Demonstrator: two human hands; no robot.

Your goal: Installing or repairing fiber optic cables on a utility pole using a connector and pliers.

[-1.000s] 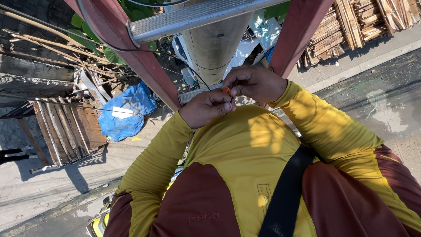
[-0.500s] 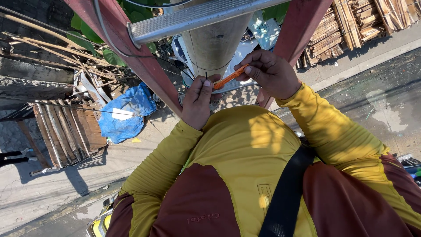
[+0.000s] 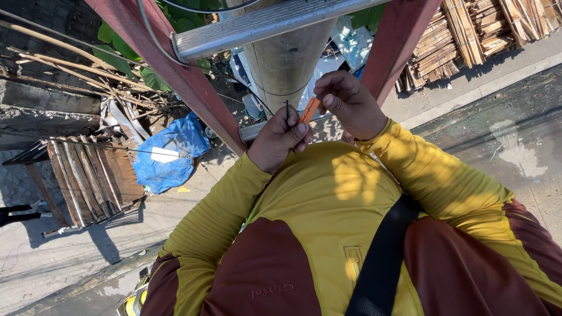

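I look down my yellow and maroon long-sleeved shirt from high on a ladder. My right hand (image 3: 350, 104) pinches the upper end of a small orange tool (image 3: 308, 110) between thumb and fingers. My left hand (image 3: 276, 140) is just below it, fingers closed on a thin black wire (image 3: 287, 109) whose short end sticks up beside the tool. The tool's lower tip meets my left fingertips. Both hands hover in front of my chest, close to a round grey pole (image 3: 287, 58).
Red ladder rails (image 3: 187, 82) and a metal rung (image 3: 263, 23) frame the pole. A black strap (image 3: 383, 257) crosses my chest. Far below lie a blue tarp (image 3: 167, 152), wooden slats (image 3: 88, 175), stacked timber (image 3: 468, 35) and a concrete street (image 3: 515, 140).
My hands were together at my chest, then my right hand lifted away with the orange tool. Now the left hand has closed on the wire and the tool rests against it.
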